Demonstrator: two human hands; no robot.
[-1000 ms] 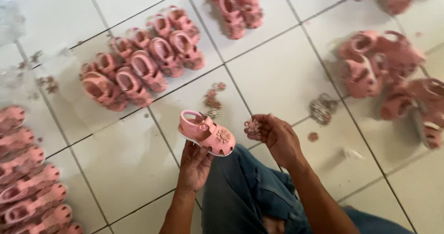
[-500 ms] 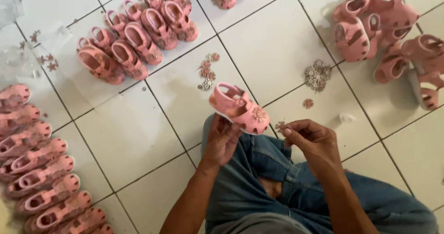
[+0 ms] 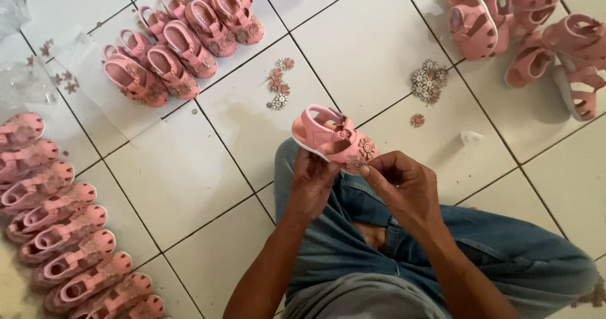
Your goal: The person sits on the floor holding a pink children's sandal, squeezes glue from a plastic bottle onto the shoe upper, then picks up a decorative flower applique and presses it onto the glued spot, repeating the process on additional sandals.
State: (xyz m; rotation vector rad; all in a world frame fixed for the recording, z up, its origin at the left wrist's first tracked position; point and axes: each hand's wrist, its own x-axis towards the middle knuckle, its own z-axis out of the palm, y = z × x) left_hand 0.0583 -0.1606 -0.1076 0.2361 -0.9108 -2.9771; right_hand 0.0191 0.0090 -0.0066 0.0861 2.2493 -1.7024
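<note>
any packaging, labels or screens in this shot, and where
Clear plastic bag: top left corner of the floor, crumpled, see-through.
Clear plastic sheet: flat on the tiles at upper left, partly under the pink sandals, see-through.
No labels, signs or screens show.

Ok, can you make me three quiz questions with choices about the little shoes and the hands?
1. Where is the shoe the hands hold?
A. above the lap
B. on a shelf
C. in a box

2. What colour are the sandals?
A. green
B. pink
C. black

3. What is the right hand doing?
A. resting flat on the floor
B. pinching at the sandal's toe
C. holding scissors

Answers: 1 A, the left hand holds the held sandal over the jeans. 2 B, every row of sandals is pink. 3 B, the right hand fingertips meet the flower trim.
</note>
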